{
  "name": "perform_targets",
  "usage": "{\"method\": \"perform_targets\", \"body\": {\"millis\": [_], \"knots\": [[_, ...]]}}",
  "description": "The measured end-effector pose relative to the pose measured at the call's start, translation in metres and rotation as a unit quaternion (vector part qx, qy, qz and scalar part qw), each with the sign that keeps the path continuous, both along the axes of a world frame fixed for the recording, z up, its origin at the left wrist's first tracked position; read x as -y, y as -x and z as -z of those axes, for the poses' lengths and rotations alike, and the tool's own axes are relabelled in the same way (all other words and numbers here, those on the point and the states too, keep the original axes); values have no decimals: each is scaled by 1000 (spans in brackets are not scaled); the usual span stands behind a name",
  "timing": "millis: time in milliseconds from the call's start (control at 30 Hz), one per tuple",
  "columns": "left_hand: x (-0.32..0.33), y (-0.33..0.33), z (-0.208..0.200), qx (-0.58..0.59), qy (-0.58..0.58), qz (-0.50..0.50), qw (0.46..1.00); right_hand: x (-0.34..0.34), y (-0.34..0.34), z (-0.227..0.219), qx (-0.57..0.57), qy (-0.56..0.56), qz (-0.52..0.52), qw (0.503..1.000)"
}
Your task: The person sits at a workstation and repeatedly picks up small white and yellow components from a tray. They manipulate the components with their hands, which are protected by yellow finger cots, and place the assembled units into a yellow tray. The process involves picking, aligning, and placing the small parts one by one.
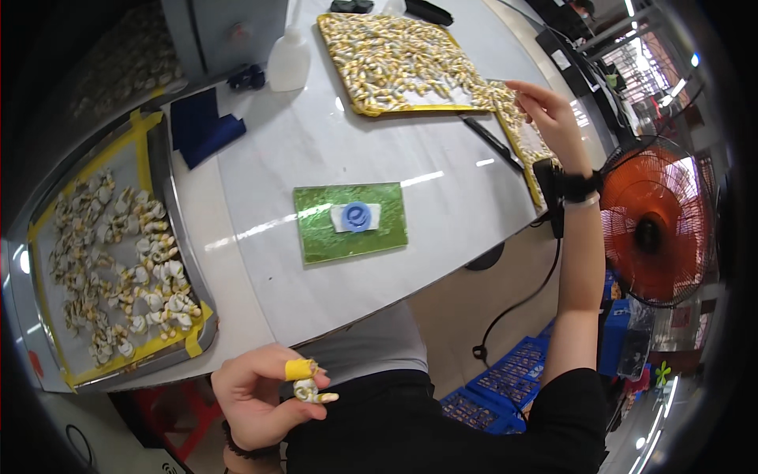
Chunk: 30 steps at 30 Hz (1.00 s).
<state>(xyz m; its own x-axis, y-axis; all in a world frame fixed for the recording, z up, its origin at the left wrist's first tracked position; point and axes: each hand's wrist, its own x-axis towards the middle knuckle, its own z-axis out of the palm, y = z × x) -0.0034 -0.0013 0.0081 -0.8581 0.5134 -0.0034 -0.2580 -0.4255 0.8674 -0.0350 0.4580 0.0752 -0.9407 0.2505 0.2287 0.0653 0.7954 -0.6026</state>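
Note:
My left hand [257, 395], low in the picture near the table's front edge, pinches a small white-and-yellow figurine [308, 390] between thumb and fingers. Yellow tape wraps one of its fingertips. My right hand [553, 122] is stretched out to the far right, over the corner where two trays of small parts meet. Its index finger is extended and nothing shows between the fingers. Beneath it lies a narrow tray of small parts [519, 126]. Beside that stands a larger yellow-edged tray [379, 112], filled with small yellow-and-white pieces.
A green mat [316, 245] bearing a round blue piece [356, 216] lies mid-table. At left is a tray [207, 316] of white figurines. Behind are a dark blue cloth [207, 138] and a white bottle [289, 62]. An orange fan [651, 197] stands beside my right forearm; blue crates [505, 379] sit below.

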Motion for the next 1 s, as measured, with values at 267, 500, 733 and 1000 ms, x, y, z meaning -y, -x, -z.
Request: {"method": "perform_targets", "body": {"millis": [267, 500, 733, 1000], "knots": [[-2, -2, 0, 9, -35, -4, 999, 190, -4, 13, -81, -148, -271, 948], [-2, -7, -3, 32, 3, -35, 999, 196, 2, 23, -80, -210, -318, 921], [-5, -6, -2, -43, 11, -68, 997, 199, -2, 19, -33, -237, -317, 918], [-8, -3, 1, -209, 39, -107, 971, 245, -40, -4, -65, 145, -327, 932]]}}
